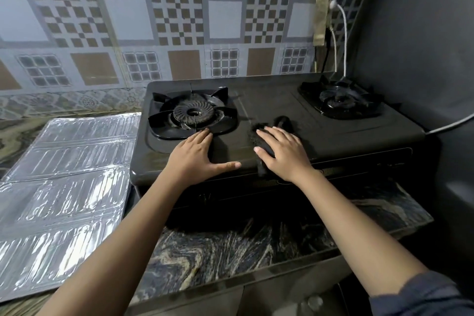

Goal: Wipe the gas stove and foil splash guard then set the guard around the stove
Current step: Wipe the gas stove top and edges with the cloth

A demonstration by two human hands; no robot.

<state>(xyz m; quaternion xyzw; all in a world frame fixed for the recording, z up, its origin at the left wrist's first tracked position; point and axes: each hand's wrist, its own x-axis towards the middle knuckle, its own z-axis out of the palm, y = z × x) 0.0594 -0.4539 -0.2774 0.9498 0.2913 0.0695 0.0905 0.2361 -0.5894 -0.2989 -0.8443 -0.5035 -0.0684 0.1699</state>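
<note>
Forearms reach in from the lower edge, a dark sleeve on the right one. Marbled surface (230,251) runs below the gas stove (269,120), which sits against the patterned wall, two burners: left burner (193,113) with its pan support, right burner (339,100) near the corner.

Left hand (197,156) lies flat on the stove top just in front of the left burner, fingers spread, thumb stretched toward the middle, holding nothing; it looks like a brace. Right hand (284,154) presses palm-down on a dark cloth (272,127) at the centre of the top, fingers spread over it, cloth bunching out ahead of the fingertips.

Foil splash guard (64,182) lies flat on the surface left of the stove, its near-right edge just beside the stove body. Silver, ribbed panels with fold creases, bright glare.

Handling, judged: guard is likely very light, thin, easily dented or creased; edges may be sharp. Best lifted by the panel edges with both hands, wiped with light pressure along the ribs. Cloth is soft, limp. Stove looks heavy, stable, matte dark; wiping appears under way.
</note>
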